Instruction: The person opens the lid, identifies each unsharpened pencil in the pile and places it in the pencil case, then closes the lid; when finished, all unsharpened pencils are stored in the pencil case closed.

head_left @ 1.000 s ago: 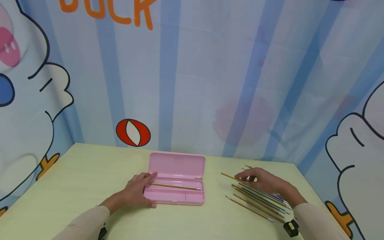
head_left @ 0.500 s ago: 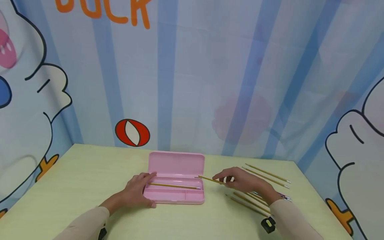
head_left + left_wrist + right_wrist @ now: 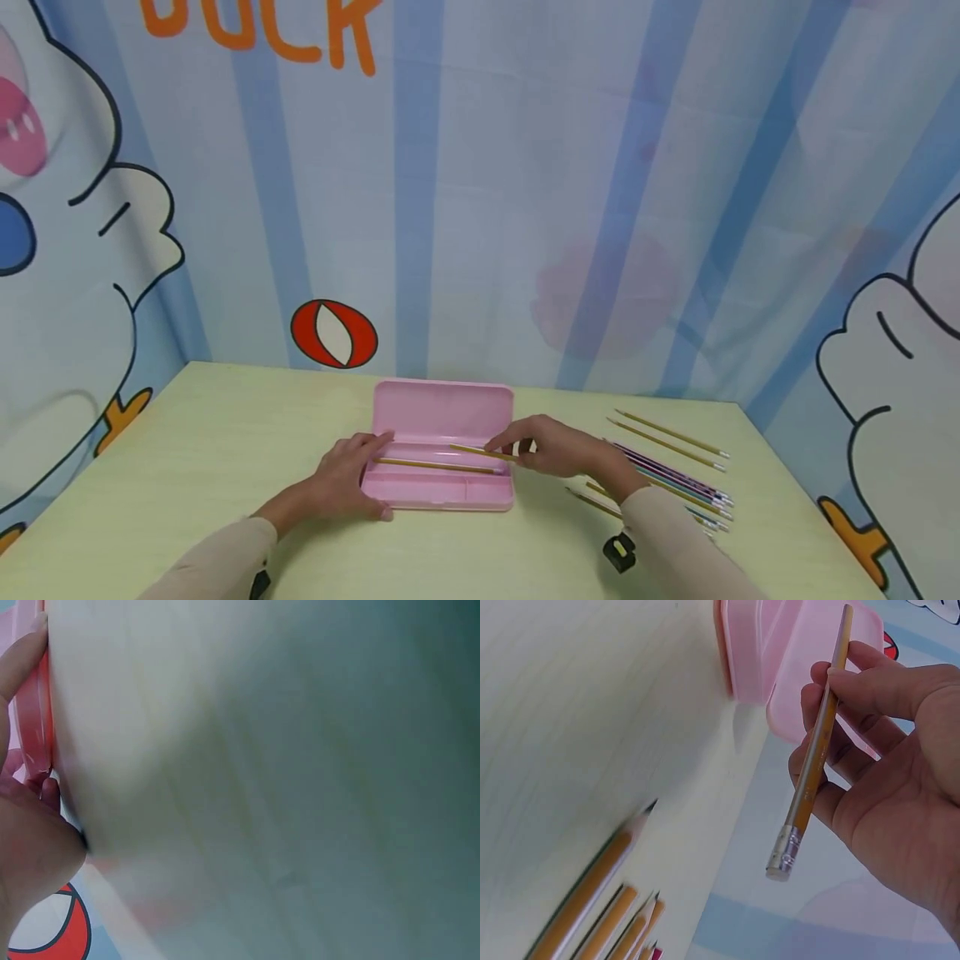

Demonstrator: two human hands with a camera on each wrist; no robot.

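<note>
- Pencil (image 3: 816,750) — yellow, with a metal band and an eraser — sits in our right hand (image 3: 555,446), over the right part of the pink pencil case (image 3: 416,493); whether it touches the case we cannot tell.
- We pinch it between thumb and fingertips, the other fingers bent behind its length, the eraser pointing away from the case.
- Our left hand (image 3: 347,477) grips the case's left end, thumb at the front edge and index finger at the back edge, spread well apart.
- The case lies on the pale table (image 3: 510,558), its lid (image 3: 442,408) tipped back; we see a second pencil (image 3: 435,466) in the long back compartment, eraser to the right.
- Right of the case we have a loose bunch of pencils (image 3: 675,479), yellow and darker ones, partly behind our right sleeve (image 3: 682,542); two yellow pencils (image 3: 667,445) lie just beyond it.
- Behind the table we face a blue striped cloth (image 3: 487,208) with a red-and-white oval (image 3: 334,334) and orange letters (image 3: 258,33).
</note>
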